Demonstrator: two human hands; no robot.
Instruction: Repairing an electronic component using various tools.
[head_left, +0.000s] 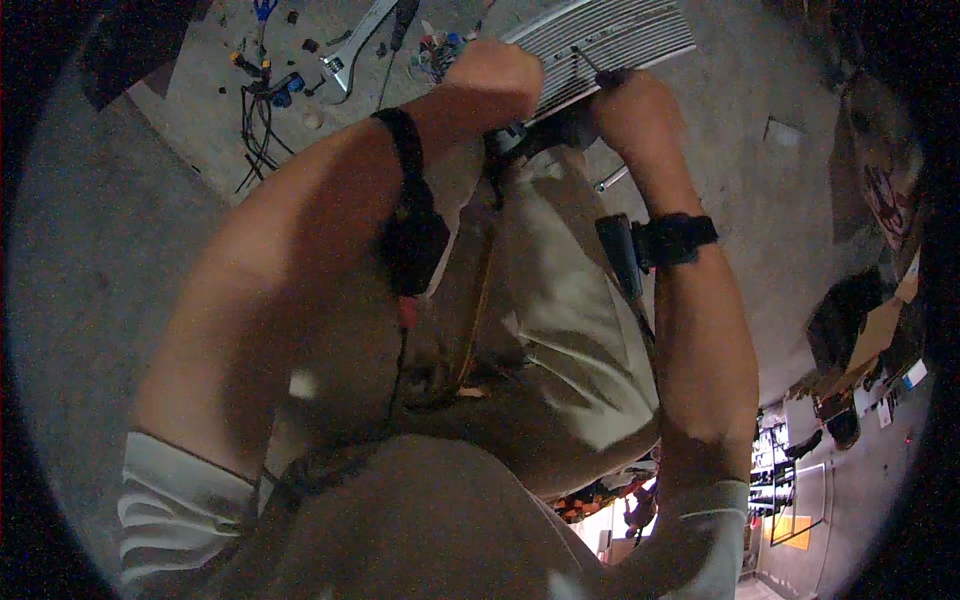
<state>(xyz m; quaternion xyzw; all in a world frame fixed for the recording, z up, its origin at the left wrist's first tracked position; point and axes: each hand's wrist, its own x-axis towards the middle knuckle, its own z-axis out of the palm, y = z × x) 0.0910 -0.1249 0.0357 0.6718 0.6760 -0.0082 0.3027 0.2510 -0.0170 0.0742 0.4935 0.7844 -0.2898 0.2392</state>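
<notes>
A pale ribbed metal panel (640, 30) lies in front of my knees. My right hand (640, 115) is closed around the dark handle of a screwdriver (586, 60), its thin shaft pointing left over the ribs. At the panel's near left edge my left hand (495, 78) is curled closed. Its fingers are turned away, so what it grips is hidden. A dark part (565, 130) sits below the panel between my hands, too shadowed to name. Both wrists wear black strapped devices.
On the floor at the upper left lie an adjustable wrench (345, 65), another screwdriver (402, 25), black cables (258, 130) and small loose parts. A shiny metal rod (611, 179) shows beside my right knee. Cardboard boxes (875, 335) stand at the right.
</notes>
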